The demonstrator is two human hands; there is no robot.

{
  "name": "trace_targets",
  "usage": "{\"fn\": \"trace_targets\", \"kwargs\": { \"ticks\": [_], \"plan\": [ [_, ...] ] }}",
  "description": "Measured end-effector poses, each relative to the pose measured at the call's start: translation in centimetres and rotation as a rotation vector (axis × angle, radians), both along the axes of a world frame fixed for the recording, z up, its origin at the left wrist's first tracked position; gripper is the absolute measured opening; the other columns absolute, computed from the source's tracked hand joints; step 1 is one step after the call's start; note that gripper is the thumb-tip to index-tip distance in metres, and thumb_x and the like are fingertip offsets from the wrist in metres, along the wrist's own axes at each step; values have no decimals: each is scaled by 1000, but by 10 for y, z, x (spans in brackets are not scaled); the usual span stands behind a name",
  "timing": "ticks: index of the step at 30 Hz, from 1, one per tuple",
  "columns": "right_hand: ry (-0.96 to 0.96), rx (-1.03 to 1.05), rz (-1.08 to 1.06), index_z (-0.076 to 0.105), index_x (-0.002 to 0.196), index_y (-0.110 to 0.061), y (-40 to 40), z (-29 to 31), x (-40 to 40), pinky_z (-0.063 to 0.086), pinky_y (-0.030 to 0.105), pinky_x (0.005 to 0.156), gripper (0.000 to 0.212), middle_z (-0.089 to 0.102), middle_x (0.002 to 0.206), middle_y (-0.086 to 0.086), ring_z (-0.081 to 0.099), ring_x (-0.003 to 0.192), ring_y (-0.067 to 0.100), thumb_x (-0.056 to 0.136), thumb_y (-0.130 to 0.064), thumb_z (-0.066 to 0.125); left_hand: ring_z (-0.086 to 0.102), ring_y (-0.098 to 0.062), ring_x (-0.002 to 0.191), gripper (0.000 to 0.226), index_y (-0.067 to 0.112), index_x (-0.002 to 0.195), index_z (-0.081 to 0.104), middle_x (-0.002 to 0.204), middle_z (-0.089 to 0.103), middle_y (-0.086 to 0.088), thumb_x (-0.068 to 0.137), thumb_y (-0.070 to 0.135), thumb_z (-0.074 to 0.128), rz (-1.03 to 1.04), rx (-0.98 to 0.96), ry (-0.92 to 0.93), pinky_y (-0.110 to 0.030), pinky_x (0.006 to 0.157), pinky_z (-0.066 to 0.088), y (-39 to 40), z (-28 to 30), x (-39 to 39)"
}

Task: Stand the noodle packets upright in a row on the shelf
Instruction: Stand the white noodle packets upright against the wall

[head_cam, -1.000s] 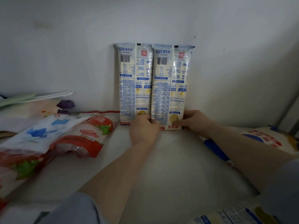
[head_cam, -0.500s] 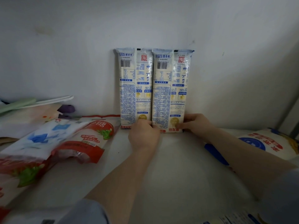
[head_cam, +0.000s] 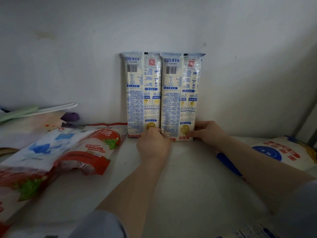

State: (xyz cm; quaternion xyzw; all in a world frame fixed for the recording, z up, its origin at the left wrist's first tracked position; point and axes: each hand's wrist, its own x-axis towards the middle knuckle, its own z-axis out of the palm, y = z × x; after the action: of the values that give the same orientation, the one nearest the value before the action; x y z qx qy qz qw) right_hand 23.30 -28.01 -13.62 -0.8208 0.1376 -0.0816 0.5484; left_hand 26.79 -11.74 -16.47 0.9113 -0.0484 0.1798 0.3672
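While 2 noodle packets point(head_cam: 161, 95) stand upright, L hand point(head_cam: 152, 145) & R hand point(head_cam: 208, 132) grip bases

- The back wall point(head_cam: 85, 48) is white and plain. It has a few small dark marks and one faint yellowish smudge up on the left.
- A side wall point(head_cam: 283, 74) on the right meets the back wall in a corner. It looks darker there.
- The shelf point(head_cam: 180, 177) is white and flat. It runs from near us to the far wall.
- At the far right edge there is a grey upright strip point(head_cam: 308, 124). It may be a frame or post, but the view is too blurry to be sure.
- The light is dim and soft. The middle of the back wall is brightest, and the corners are in shadow.
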Motion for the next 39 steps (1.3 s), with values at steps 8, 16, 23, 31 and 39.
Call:
{"fn": "trace_targets", "kwargs": {
  "ticks": [8, 16, 23, 31, 39],
  "plan": [
    [-253, -300, -287, 59, 97, -12, 16, 30, -14, 49, 23, 62, 29, 63, 90, -1, 59, 76, 9, 82, -36, 69, 62, -19, 84, 24, 23, 101, 70, 93, 68, 1, 89, 28, 50, -9, -8, -13, -25, 64, 42, 1, -4, 0],
    [-701, -1149, -139, 60, 114, -8, 53, 174, 38, 43, 32, 92, 29, 55, 119, 10, 50, 112, 25, 86, -16, 55, 62, -20, 88, 26, 22, 101, 69, 95, 68, 0, 88, 28, 48, 3, 4, -15, -26, 66, 42, 1, -6, 1],
    [-382, -1442, 21, 67, 101, -4, 71, 204, 61, 48, 31, 66, 26, 65, 91, 16, 58, 75, 29, 92, -16, 46, 61, -21, 93, 26, 22, 104, 69, 98, 68, -2, 89, 26, 49, -6, -3, -17, -26, 69, 42, 2, -4, 0],
    [-309, -1582, 84, 63, 92, -2, 69, 194, 51, 42, 33, 60, 35, 56, 77, 12, 54, 69, 28, 98, -27, 39, 61, -20, 93, 25, 21, 102, 70, 98, 68, -1, 90, 25, 48, -10, -16, -38, -27, 66, 38, 2, -2, -2],
    [-299, -1313, 91, 69, 97, -2, 67, 206, 57, 44, 30, 63, 25, 68, 91, 17, 57, 73, 24, 93, -22, 54, 58, -21, 95, 24, 19, 104, 67, 100, 66, -2, 90, 24, 48, -28, -8, -15, -28, 70, 39, 3, 0, -4]
  ]
}}
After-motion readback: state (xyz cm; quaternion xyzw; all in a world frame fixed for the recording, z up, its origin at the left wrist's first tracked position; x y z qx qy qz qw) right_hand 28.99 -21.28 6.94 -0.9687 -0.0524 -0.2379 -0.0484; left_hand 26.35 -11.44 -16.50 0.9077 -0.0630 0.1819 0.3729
